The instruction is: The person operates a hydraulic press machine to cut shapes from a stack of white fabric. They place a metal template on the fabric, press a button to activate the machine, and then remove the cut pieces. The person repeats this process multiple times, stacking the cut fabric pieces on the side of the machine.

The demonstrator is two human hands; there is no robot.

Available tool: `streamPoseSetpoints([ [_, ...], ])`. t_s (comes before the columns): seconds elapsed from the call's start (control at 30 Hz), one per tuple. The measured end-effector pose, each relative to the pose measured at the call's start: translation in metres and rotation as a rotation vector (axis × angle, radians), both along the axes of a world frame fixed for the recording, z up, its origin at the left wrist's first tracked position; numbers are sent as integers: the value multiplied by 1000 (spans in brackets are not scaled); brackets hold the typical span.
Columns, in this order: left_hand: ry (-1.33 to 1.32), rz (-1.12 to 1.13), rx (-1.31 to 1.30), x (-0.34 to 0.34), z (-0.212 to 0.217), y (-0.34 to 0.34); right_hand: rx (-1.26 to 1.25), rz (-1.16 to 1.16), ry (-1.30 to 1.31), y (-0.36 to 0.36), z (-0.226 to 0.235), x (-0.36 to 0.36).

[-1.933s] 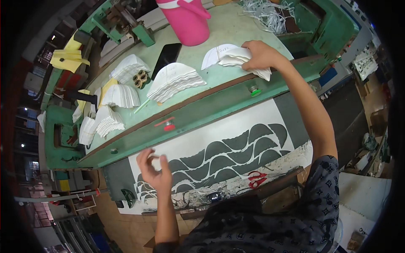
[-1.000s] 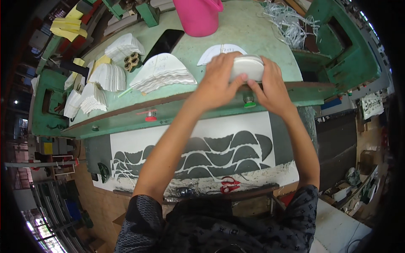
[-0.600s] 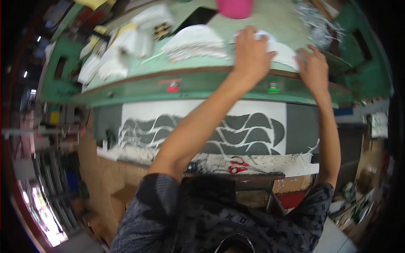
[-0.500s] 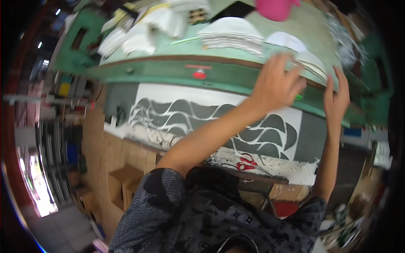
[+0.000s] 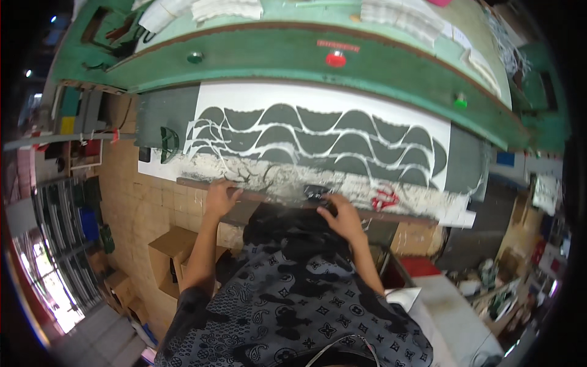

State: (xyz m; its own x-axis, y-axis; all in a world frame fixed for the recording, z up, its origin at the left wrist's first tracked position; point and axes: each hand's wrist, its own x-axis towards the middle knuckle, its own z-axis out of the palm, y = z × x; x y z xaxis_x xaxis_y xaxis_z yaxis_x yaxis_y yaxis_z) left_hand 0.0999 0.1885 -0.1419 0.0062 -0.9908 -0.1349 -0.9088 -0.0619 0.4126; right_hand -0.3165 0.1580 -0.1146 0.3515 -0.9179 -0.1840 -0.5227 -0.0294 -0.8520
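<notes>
My left hand (image 5: 221, 197) rests at the front edge of a worn, white-flecked ledge (image 5: 269, 174), its thumb and fingers apart and nothing in them. Farther right along that edge, my right hand (image 5: 343, 215) is open too, close beside a small black object (image 5: 316, 192) whose kind I cannot make out. Beyond the ledge lies a white sheet (image 5: 318, 93) with rows of wavy, arch-shaped openings cut out of it, the dark bed (image 5: 474, 156) showing through. Red-handled scissors (image 5: 384, 197) lie on the ledge right of my right hand.
A green machine beam (image 5: 263, 55) with a red button (image 5: 335, 58) and a green button (image 5: 460, 100) spans behind the sheet. On its top sit white stacks of cut pieces (image 5: 400, 19). Cardboard boxes (image 5: 174, 241) stand on the floor at left; a pale table (image 5: 449, 312) is at lower right.
Both hands have come back from the stacks on the green machine top to the ledge's front edge, close to my body. The view has shifted, with the beam now larger.
</notes>
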Motion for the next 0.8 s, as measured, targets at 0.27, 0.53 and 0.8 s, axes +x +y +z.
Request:
streamPoseSetpoints([
  [0.27, 339, -151, -36, 22, -6, 5, -221, -82, 507, 45, -23, 62],
  [0.53, 469, -73, -179, 42, -27, 14, -58, -540, 114, 45, -31, 33],
  [0.8, 494, -39, -148, 44, -25, 4, 8, -792, 1073, 57, -68, -41],
])
